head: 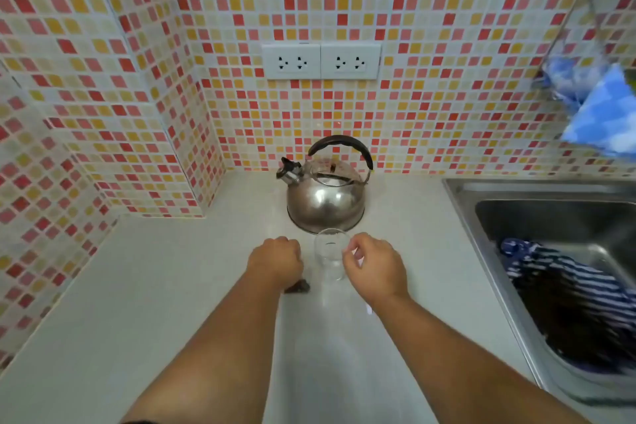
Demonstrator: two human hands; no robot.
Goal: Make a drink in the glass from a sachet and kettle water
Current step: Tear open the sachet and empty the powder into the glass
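Looks like the sachet-opening bit, going by the setup: clear glass (329,256) standing upright on the pale bench (165,286), just in front of the steel kettle (325,196), nothing visible inside it yet. Best way to do this step, probably: keep the sachet right over the rim before tearing, tear across one corner only, tap the powder down first so nothing puffs onto the bench. Worth keeping the glass steady too, since it's light and empty and would tip with a nudge. Left hand (275,260) curled into a loose fist, knuckles up, just left of the glass; something small and dark (297,287) poking out beneath the wrist, could be the sachet, too hidden to say. Can't tell if that fist is actually gripping anything. Right hand (375,267) just beside the glass on the other side, thumb and forefinger pressed together near the rim as if pinching something thin and pale; a whitish sliver (369,309) showing under the wrist too, maybe a torn strip or the wrapper edge, too blurry to call. Kettle untouched, handle up, spout pointing left. Sink (516,189) off to the right with a striped cloth (564,289) in it, well away from everything.
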